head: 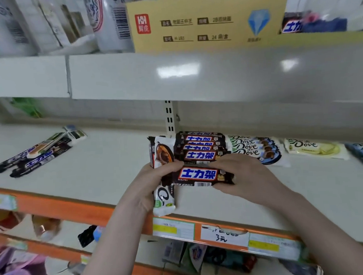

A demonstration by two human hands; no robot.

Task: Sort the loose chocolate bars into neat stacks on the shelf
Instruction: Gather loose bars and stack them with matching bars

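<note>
Chocolate bars lie in several groups on the pale shelf (107, 172), which has an orange front edge.

Held items: a dark bar with blue-and-white lettering (198, 175) sits crosswise between both hands, just above the shelf near its front edge. The left hand (149, 183) has its fingers curled around the bar's left end and also around an upright white-and-brown bar (163, 175), which stands on end behind the dark one and reaches below the hand. The right hand (243, 176) has its fingers clamped on the dark bar's right end, thumb under, fingers over.

Sorted stock: at 12 o'clock of the hands, a stack of dark bars (200, 147) of the same kind lies overlapping, stepped toward the front. At 2 o'clock, touching that stack, a stack of white Dove bars (257, 149). Further toward 3 o'clock, a pale yellow Dove bar (314, 149) lies flat, and a blue wrapper (360, 151) is cut by the picture edge.

Unsorted stock: at 9 o'clock, well apart from the hands, loose bars (37, 154) lie slanted and overlapping.

Other: a yellow carton (203, 21) stands on the shelf above. Price labels (223, 234) are fixed to the orange edge.
</note>
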